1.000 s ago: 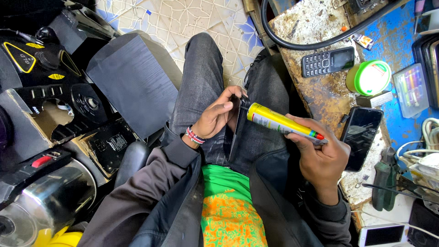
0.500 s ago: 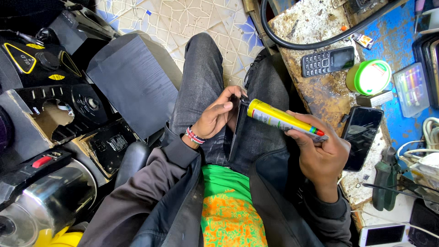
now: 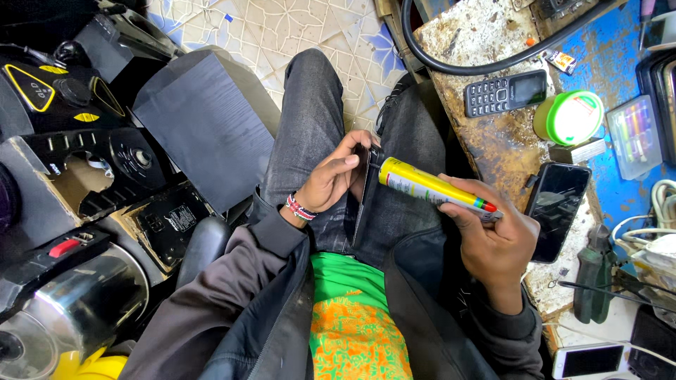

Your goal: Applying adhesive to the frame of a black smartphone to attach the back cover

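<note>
My left hand (image 3: 339,176) grips a thin black phone (image 3: 365,197) held on edge over my lap, thumb and fingers around its top end. My right hand (image 3: 493,243) holds a yellow tube (image 3: 431,188) with a red and green band near its back end. The tube's nozzle end touches the upper edge of the black phone. A beaded bracelet (image 3: 301,208) sits on my left wrist. I sit with grey jeans (image 3: 310,127) and a dark jacket over a green and orange shirt.
To the right is a worn workbench (image 3: 493,141) with a black keypad phone (image 3: 505,92), a green round lamp (image 3: 569,117), a dark smartphone (image 3: 556,209), a thick black cable (image 3: 486,67), pliers (image 3: 590,281) and a white phone (image 3: 588,360). Speaker cabinets (image 3: 204,130) and audio gear crowd the left floor.
The yellow tube's tip has moved slightly closer to the phone's edge; both hands have otherwise stayed in place.
</note>
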